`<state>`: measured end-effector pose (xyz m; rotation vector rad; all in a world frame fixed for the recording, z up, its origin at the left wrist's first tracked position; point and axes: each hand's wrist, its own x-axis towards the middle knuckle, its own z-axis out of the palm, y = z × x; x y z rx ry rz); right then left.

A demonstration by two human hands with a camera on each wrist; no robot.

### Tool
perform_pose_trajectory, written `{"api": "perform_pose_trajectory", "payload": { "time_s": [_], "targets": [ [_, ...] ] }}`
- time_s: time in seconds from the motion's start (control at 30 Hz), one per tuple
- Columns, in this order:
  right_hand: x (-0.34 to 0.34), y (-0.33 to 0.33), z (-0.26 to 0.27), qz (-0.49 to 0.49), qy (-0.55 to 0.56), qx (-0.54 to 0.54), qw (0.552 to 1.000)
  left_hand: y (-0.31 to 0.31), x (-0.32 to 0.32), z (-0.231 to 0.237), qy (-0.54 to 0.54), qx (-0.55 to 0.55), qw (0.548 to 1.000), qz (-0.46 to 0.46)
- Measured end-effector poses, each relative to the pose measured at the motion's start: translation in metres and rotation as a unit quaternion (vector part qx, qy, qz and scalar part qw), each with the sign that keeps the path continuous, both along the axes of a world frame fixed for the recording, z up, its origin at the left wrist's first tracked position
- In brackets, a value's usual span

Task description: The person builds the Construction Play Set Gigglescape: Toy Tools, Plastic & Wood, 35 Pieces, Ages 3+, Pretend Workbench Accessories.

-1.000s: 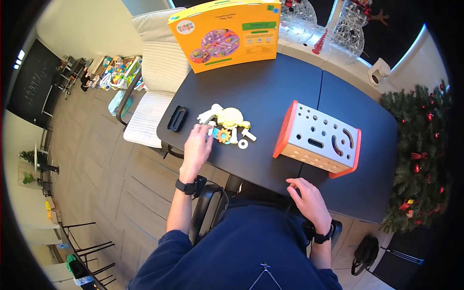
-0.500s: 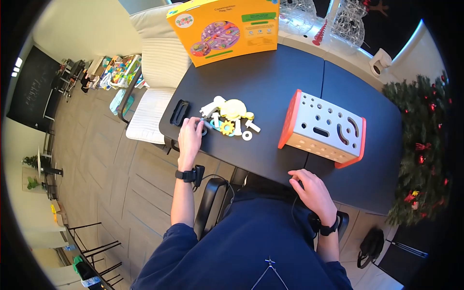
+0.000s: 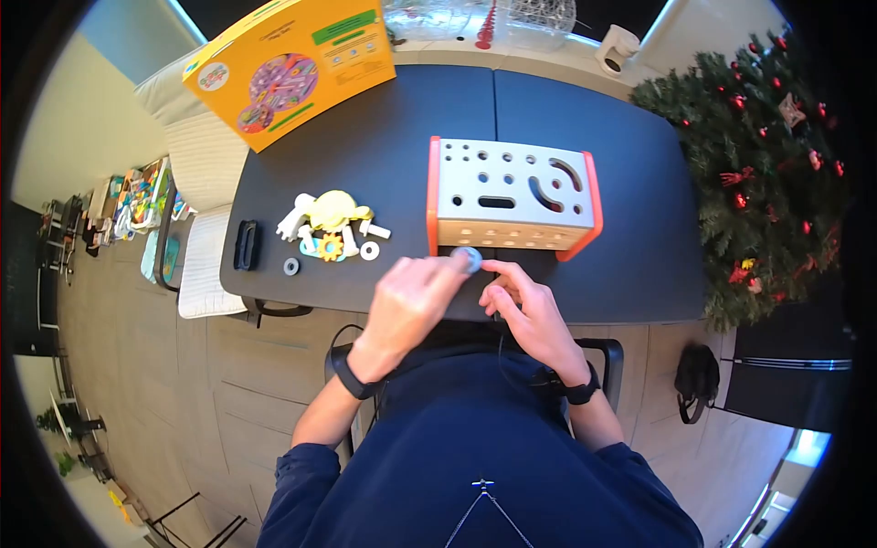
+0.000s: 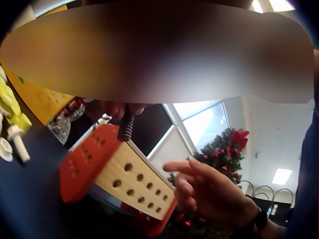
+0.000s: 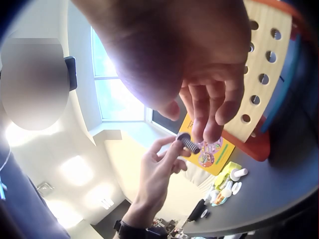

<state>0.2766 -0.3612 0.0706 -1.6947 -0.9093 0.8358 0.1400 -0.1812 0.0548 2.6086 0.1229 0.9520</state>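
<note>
A grey toy bolt (image 5: 190, 144) with a threaded shaft is pinched in my left hand (image 3: 411, 297), in front of the wooden toy box. Its round head (image 3: 470, 259) shows at the fingertips in the head view. My right hand (image 3: 530, 315) is raised beside it, fingers loosely bent and holding nothing, with the index fingertip close to the bolt. Behind both hands stands the toy box (image 3: 470, 160), with a white holed top, red ends and a wooden side (image 4: 134, 179) full of round holes. A dark grey ring (image 3: 291, 267) lies on the table to the left.
To the left sits a pile of toy parts, with a yellow piece (image 3: 333, 210), an orange gear (image 3: 330, 247), white bolts and a white washer (image 3: 369, 251). A black tray-like holder (image 3: 246, 245) is beyond it. An orange carton (image 3: 292, 73) stands at the back left of the table (image 3: 630, 192).
My left hand has left the parts at the left and come across to the right hand with the grey bolt. The head view has swung right; the right hand has lifted slightly.
</note>
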Motion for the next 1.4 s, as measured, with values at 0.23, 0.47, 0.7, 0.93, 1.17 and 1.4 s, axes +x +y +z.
{"api": "perform_pose_trajectory", "payload": {
  "time_s": [0.23, 0.47, 0.7, 0.93, 1.17, 1.4],
  "targets": [
    [0.015, -0.034, -0.015, -0.134, 0.017, 0.019, 0.991, -0.058, 0.042, -0.021, 0.040, -0.070, 0.993, -0.089],
    [0.033, -0.043, -0.041, -0.104, -0.008, 0.073, 0.992, -0.072, 0.047, -0.033, 0.094, -0.154, 0.978, -0.109],
    [0.045, -0.036, -0.049, -0.091, -0.014, 0.065, 0.994, -0.073, 0.049, -0.031, 0.122, -0.210, 0.965, -0.100],
    [0.051, -0.033, -0.054, -0.106, -0.051, 0.072, 0.990, -0.074, 0.052, -0.034, 0.132, -0.255, 0.953, -0.099],
    [0.053, -0.030, -0.056, -0.157, -0.121, 0.038, 0.979, -0.068, 0.054, -0.035, 0.147, -0.276, 0.946, -0.088],
    [0.071, -0.016, -0.039, -0.143, -0.270, -0.032, 0.952, -0.068, 0.053, -0.043, 0.165, -0.314, 0.931, -0.089]
  ]
}}
